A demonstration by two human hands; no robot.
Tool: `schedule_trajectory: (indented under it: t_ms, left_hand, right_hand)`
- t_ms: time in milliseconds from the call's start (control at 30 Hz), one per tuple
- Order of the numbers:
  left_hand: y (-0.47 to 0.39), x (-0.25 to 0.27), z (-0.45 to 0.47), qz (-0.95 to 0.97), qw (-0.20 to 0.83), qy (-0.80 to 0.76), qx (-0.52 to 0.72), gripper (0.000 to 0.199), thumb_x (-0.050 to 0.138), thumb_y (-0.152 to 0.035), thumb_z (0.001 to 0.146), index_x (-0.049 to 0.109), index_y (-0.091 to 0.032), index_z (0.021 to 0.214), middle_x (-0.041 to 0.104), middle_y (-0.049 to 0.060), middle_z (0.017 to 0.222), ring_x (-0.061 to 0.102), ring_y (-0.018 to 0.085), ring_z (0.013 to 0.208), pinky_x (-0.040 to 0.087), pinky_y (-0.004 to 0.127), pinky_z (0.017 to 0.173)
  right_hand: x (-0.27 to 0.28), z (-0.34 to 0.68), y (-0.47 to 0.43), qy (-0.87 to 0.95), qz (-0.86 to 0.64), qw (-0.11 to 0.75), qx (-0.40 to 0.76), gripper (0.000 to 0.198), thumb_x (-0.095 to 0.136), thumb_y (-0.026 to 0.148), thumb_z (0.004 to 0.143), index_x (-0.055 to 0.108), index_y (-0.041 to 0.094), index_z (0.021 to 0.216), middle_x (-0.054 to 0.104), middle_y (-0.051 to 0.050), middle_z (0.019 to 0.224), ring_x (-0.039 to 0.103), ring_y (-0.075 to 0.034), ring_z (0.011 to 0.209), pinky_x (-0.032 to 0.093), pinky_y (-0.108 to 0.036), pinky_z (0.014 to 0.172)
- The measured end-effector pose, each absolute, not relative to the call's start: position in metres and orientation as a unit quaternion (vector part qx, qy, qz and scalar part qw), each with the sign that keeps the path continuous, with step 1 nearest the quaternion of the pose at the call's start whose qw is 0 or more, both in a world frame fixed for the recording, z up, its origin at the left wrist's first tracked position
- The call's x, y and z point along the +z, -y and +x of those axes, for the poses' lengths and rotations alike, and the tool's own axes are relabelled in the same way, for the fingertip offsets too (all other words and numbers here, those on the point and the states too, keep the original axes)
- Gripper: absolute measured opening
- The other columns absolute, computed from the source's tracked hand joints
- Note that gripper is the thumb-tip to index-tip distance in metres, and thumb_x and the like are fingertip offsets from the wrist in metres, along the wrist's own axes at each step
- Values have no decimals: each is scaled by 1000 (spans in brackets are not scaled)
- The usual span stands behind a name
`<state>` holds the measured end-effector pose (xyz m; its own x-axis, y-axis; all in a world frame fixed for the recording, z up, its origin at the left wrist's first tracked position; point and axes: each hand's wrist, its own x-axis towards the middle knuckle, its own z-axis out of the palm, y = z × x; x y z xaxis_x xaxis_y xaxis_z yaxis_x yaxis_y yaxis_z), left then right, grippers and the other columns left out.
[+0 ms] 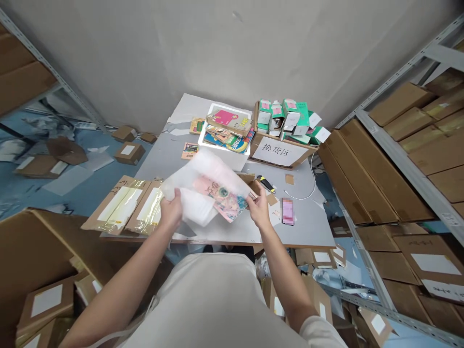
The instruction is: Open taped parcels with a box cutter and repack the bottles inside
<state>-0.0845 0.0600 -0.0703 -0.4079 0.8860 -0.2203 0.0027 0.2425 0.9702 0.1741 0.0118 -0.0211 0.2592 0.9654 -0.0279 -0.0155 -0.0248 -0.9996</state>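
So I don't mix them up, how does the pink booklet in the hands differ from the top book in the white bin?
The pink booklet is held up, partly covered by a translucent sheet; the top book rests uncovered on a pile. The pink booklet shows green-and-blue artwork; the top book has a magenta panel on a greyish cover. Both covers show pink tones.

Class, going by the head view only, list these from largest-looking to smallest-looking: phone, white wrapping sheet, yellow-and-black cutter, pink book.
1. White wrapping sheet
2. Pink book, partly covered by the sheet
3. Phone
4. Yellow-and-black cutter
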Motion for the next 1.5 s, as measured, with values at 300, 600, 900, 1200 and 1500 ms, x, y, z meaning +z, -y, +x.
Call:
schedule_trajectory:
  t_ms: [300,600,900,1200,1500]
  left_hand:
    - [-72,-88,-145,681,137,-681,231,65,40,-5,73,46,-9,138,38,17,149,40,31,134,37,46,107]
    - [-79,-62,-87,729,247,-570,288,77,49,-55,83,35,-10,144,35,20,150,31,32,140,25,46,113]
    - [-88,8,-54,758,453,-413,223,41,56,-54,80,74,-19,88,73,6,84,64,21,78,49,28,73]
    - [-23,-48,-52,388,733,-440,345,48,76,-55,64,72,-16,93,74,9,87,67,19,73,54,30,66]
    - [-22,-45,-52,372,731,-452,349,59,79,-50,62,69,-17,110,73,10,96,69,20,82,56,28,66]
  right_hand:
    - [-35,227,18,250,-575,640,443,50,79,41,63,54,23,102,67,-1,91,62,-12,65,53,-24,53]
    - [-30,231,5,380,-610,543,434,41,69,43,71,55,21,103,66,-1,87,60,-13,67,49,-24,54]
    - [31,236,-42,621,-537,401,407,52,66,32,78,51,20,126,68,-2,93,62,-16,79,51,-32,76]
    - [23,242,-33,461,-563,450,518,41,69,51,74,67,17,96,63,2,63,59,-11,52,54,-25,48]
    - [18,236,-50,439,-559,471,522,42,70,49,73,69,18,100,62,3,59,56,-11,49,54,-26,46]
